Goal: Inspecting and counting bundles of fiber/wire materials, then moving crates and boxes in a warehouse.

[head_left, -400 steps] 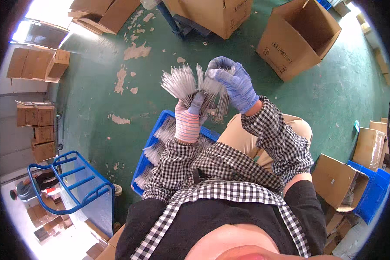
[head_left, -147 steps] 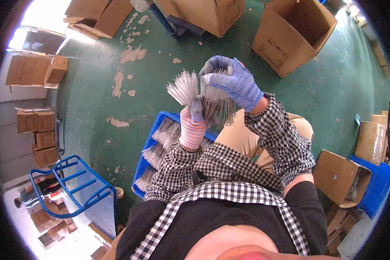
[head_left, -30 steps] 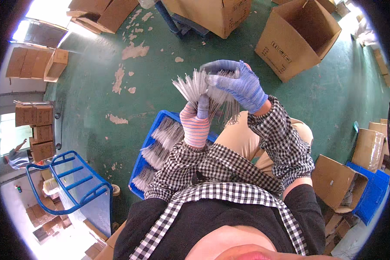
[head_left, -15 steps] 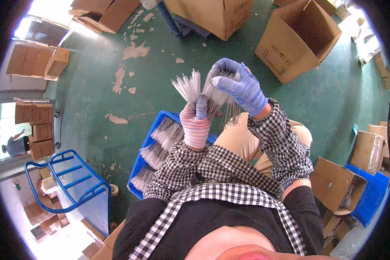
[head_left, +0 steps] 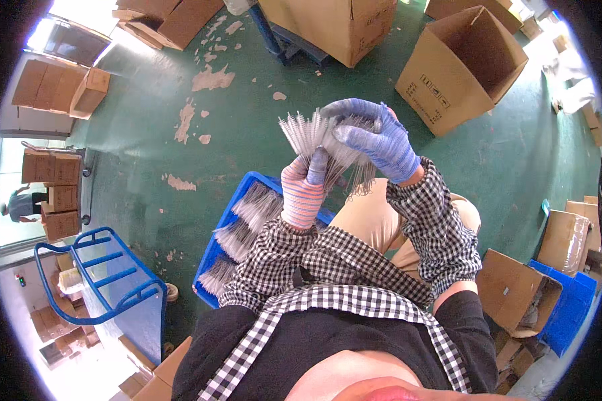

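Note:
Both hands wear knit gloves and meet in front of my lap. My left hand [head_left: 304, 184], in a striped pink glove with grey fingertips, grips a fanned bundle of thin wire brushes [head_left: 304, 134], the thumb lying across their stems. The bristles are whitish and point up and away. In a blue glove, my right hand [head_left: 371, 137] curls round more of the same brushes, whose wire stems and loops [head_left: 362, 175] hang below its fingers. Under my left forearm stands a blue crate [head_left: 206, 257] with several heaps of like brushes [head_left: 233, 239]. My right fingertips are partly hidden.
An open carton [head_left: 441, 80] stands at far right. Another carton [head_left: 321, 27] rests on a blue trolley at the top. A blue-railed cart [head_left: 130, 294] is at left. Cartons and a blue bin [head_left: 568, 304] sit at right. A person [head_left: 21, 206] is by stacked boxes, far left.
My right hand has drawn closer to the left, and its brushes now lie against the left hand's fan. The distant person at left has shifted posture.

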Motion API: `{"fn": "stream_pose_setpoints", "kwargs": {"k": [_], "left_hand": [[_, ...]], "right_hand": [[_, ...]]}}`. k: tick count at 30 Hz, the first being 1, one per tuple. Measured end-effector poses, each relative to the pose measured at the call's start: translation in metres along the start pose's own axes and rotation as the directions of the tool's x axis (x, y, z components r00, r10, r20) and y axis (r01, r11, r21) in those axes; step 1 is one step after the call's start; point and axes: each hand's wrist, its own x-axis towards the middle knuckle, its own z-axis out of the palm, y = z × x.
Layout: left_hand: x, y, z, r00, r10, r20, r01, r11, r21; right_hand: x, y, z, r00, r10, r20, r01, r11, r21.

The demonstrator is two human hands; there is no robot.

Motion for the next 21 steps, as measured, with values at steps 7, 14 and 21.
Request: {"fn": "stream_pose_setpoints", "kwargs": {"k": [7,14,21], "left_hand": [[0.000,0.004,0.001,0.998,0.000,0.059,0.000,1.000,-0.011],[0.000,-0.002,-0.004,0.998,0.029,0.048,-0.032,0.997,0.068],[0.002,-0.003,-0.007,0.996,-0.011,0.089,0.011,1.000,-0.007]], "right_hand": [[-0.004,0.002,-0.001,0.998,-0.032,-0.050,0.032,0.999,-0.001],[0.001,0.008,0.000,0.998,0.027,-0.063,-0.026,0.999,0.020],[-0.003,0.007,0.000,0.999,-0.050,0.020,0.046,0.987,0.157]]}}
